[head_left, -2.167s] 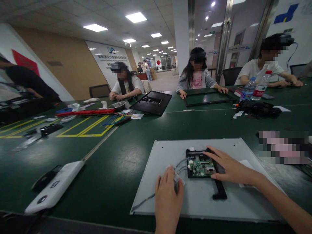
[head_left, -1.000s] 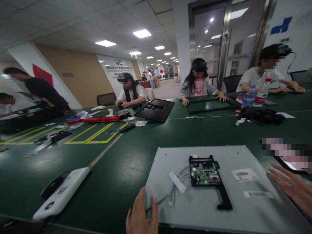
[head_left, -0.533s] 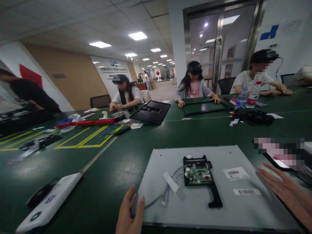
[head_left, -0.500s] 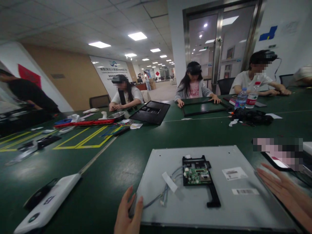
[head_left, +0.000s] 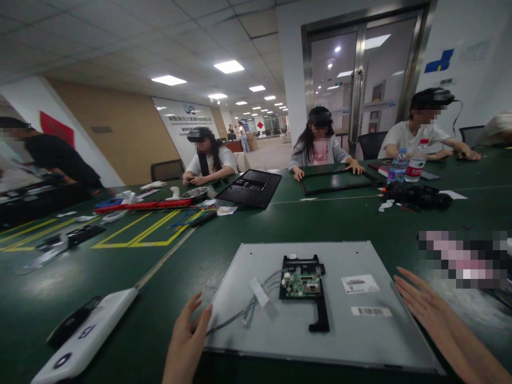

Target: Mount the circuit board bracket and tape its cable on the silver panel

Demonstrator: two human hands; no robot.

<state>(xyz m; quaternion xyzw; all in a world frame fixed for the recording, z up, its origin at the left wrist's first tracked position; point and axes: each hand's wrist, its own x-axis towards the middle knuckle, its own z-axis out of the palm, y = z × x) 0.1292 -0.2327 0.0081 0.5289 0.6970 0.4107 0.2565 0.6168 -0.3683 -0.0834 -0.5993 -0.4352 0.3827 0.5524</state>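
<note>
A flat grey metal display panel lies back side up in front of me. At its middle sit a green circuit board and a black plastic bracket. Thin grey cables run from the board to the left edge, partly under a white tape strip. My left hand is at the panel's left edge, thumb and fingers apart. Along the right edge, my right hand is stretched flat with straight fingers. Neither hand is wrapped round the panel; exact contact is hard to see.
A white device lies at the left front. Across the green table are a black cover, a black frame under a co-worker's hands, bottles and a black heap. Several people sit or stand around it.
The panel has slid to the left across the table. Both my hands have moved left with it, staying at its two side edges.
</note>
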